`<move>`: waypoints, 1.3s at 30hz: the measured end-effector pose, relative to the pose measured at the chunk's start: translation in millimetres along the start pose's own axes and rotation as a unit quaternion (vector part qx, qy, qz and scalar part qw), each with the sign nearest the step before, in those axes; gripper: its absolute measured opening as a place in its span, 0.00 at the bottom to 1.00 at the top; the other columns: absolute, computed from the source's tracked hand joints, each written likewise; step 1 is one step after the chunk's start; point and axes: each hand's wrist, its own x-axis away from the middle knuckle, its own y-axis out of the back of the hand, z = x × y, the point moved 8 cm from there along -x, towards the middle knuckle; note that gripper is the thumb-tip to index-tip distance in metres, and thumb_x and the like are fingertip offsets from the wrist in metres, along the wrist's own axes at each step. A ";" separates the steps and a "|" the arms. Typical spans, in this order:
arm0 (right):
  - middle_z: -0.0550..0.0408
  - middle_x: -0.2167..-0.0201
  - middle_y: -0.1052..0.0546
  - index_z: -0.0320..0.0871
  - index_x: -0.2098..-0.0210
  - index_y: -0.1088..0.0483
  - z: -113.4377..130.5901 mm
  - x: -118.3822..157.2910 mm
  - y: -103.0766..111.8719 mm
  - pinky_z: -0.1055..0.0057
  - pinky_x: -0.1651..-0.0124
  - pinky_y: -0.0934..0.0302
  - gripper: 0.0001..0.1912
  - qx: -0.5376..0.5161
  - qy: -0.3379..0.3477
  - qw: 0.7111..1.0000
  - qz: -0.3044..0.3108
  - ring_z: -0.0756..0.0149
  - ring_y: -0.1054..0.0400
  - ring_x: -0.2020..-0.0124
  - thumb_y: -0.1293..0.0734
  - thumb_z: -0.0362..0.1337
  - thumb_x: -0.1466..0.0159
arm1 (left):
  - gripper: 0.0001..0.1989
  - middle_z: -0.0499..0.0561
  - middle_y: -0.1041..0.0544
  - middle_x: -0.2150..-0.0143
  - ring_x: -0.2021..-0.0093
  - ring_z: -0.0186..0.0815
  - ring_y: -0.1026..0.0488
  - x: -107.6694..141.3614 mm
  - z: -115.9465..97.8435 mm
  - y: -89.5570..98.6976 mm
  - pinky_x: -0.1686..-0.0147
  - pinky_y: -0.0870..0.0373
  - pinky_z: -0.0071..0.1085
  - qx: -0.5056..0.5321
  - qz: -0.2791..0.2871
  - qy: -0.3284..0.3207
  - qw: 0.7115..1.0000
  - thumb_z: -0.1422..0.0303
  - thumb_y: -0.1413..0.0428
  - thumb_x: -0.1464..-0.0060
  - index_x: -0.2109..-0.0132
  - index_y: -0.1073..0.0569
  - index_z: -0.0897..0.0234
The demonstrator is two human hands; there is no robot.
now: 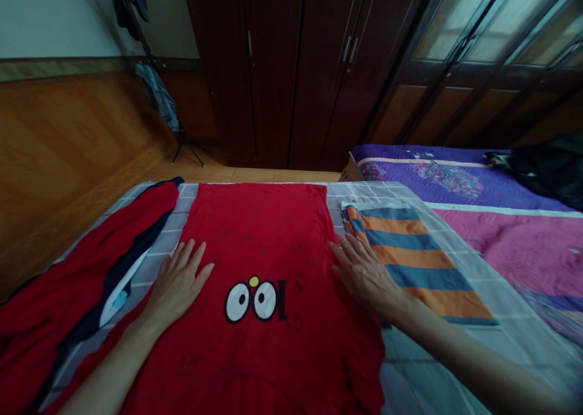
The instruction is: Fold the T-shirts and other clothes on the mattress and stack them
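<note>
A red T-shirt (259, 233) with a cartoon-eyes print lies spread out before me, its neckline towards me and its hem at the far side. My left hand (181, 279) rests flat on its left edge with the fingers stretched out. On the opposite edge lies my right hand (359, 269), palm down and fingers extended. Just right of that hand is a folded orange and blue striped garment (416, 251). To the left, a red and navy garment (95, 275) lies loosely along the side.
Under the clothes is a white and grey checked sheet (359, 193). A purple and pink bed cover (496, 226) adjoins it at right, with dark cloth (546, 169) on top. Dark wooden wardrobes (273, 75) stand behind. A stand (182, 138) with hanging clothes is at back left.
</note>
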 end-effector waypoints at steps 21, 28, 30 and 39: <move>0.58 0.80 0.28 0.41 0.72 0.33 -4.4 97.6 3.9 0.74 0.78 0.46 0.14 -0.609 -0.372 0.700 0.036 0.70 0.36 0.79 0.33 0.45 0.52 | 0.22 0.52 0.31 0.42 0.42 0.40 0.35 66.7 -139.7 123.5 0.42 0.38 0.39 0.237 -0.043 -0.293 0.925 0.59 0.53 0.38 0.39 0.39 0.59; 0.59 0.82 0.28 0.40 0.68 0.30 -10.6 113.1 -8.3 0.75 0.82 0.49 0.14 -0.562 -0.394 0.727 0.022 0.72 0.40 0.84 0.34 0.42 0.52 | 0.25 0.57 0.30 0.45 0.49 0.43 0.31 150.1 -273.9 124.7 0.50 0.32 0.38 0.213 0.132 -0.517 0.818 0.61 0.46 0.43 0.41 0.39 0.64; 0.59 0.80 0.27 0.40 0.66 0.29 -16.2 115.1 -5.0 0.75 0.79 0.47 0.13 -0.515 -0.391 0.763 0.003 0.71 0.38 0.81 0.35 0.39 0.51 | 0.25 0.58 0.30 0.47 0.51 0.45 0.31 151.0 -288.5 115.0 0.51 0.31 0.41 0.187 0.116 -0.494 0.841 0.65 0.46 0.43 0.40 0.41 0.67; 0.55 0.74 0.26 0.40 0.52 0.31 -1.1 126.7 19.3 0.72 0.71 0.47 0.23 -0.304 -0.355 0.884 0.022 0.65 0.34 0.74 0.35 0.43 0.45 | 0.11 0.53 0.27 0.57 0.58 0.41 0.32 173.0 -317.7 121.4 0.59 0.32 0.35 0.222 0.129 -0.619 0.743 0.73 0.48 0.46 0.54 0.33 0.66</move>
